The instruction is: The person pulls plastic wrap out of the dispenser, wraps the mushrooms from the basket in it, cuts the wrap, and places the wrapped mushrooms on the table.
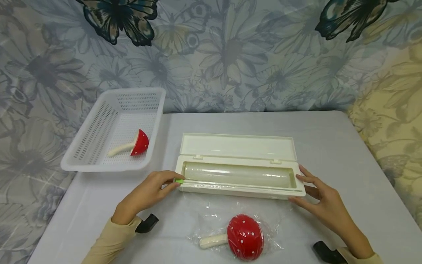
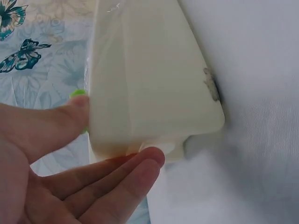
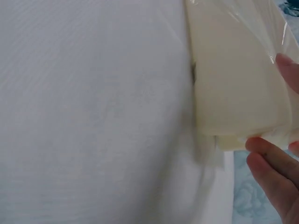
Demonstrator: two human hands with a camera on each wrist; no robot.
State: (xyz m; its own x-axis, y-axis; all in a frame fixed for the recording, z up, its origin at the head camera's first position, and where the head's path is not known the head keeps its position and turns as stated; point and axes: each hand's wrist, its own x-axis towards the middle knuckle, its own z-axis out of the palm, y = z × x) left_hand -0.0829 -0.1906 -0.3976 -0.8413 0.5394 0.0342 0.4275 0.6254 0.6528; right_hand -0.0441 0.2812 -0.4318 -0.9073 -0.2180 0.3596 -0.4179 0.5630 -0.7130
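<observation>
A cream cling film dispenser [image 1: 242, 192] lies across the table with its lid [image 1: 237, 146] raised at the back and a film roll [image 1: 240, 173] inside. My left hand [image 1: 148, 194] grips the dispenser's left end, by a small green slide cutter [image 1: 179, 181]. At the other end, my right hand [image 1: 324, 201] holds the right corner between thumb and fingers. Clear film hangs over the front edge. In front of the dispenser, a red toy mushroom [image 1: 245, 236] with white dots and a pale stem lies on a sheet of clear film [image 1: 273, 234].
At the back left stands a white perforated plastic basket [image 1: 77, 161]. Inside it lies another red-and-white mushroom [image 1: 141, 143]. The white-covered table [image 1: 329, 139] meets a floral cloth backdrop [image 1: 230, 73] behind.
</observation>
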